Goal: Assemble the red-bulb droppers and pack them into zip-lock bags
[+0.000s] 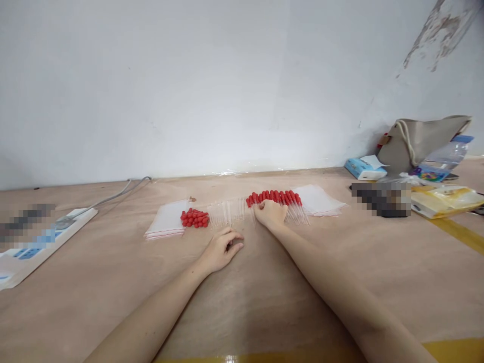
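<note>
My left hand (221, 249) rests on the table, its fingers loosely curled and apart from the thumb, with nothing seen in it. Just beyond it are a heap of red rubber bulbs (194, 218) and a row of thin clear tubes (227, 212). My right hand (271, 213) is pinched closed over the near side of a row of red-topped droppers (278, 195), at its left part. A red-topped dropper seems to be in its fingers, though they hide most of it. More clear dropper stems (298, 214) stick out right of this hand.
Stacks of clear plastic bags lie at the left (166, 219) and right (317, 200). A power strip (49, 247) with a grey cable is far left. At right are a tissue pack (365, 168), a grey bag (423, 141), a plastic bottle (446, 159) and a yellow-white packet (446, 200).
</note>
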`<state>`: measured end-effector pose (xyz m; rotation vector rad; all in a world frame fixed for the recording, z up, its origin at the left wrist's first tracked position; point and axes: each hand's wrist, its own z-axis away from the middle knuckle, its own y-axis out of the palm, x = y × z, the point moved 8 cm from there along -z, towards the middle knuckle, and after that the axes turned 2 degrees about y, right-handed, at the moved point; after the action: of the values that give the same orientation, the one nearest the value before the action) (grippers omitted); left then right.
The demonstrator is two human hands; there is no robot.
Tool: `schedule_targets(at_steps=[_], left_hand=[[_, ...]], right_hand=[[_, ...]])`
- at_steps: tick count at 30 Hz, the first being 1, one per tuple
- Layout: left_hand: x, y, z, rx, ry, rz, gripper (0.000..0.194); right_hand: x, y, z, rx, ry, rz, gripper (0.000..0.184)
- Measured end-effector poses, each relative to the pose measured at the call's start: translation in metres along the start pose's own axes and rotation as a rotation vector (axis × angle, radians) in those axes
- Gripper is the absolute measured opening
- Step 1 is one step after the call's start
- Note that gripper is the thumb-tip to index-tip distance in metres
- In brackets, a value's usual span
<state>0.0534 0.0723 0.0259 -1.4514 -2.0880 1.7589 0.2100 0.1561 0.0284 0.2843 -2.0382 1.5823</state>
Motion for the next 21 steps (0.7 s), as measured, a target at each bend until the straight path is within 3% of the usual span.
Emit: schedule_targets(at_steps=[7,11,14,21], left_hand=[[-0.001,0.001,-0.001,-0.001,0.012,0.007,0.014],[-0.001,0.000,-0.001,-0.004,0.009,0.010,0.013],[-0.001,0.000,-0.001,-0.007,0.008,0.000,0.013],[-0.005,-0.004,-0.003,-0.053,0.002,-0.014,0.015]], right_hand=[[0.001,0.005,-0.001,-0.009,-0.058,0.100,0.029],[0.017,0.003,0.002,-0.041,-0.137,0.112,0.030],[0.034,0.014,0.004,0.038,-0.174,0.170,0.028],[0.054,0.034,-0.005,0.167,-0.072,0.256,0.019]])
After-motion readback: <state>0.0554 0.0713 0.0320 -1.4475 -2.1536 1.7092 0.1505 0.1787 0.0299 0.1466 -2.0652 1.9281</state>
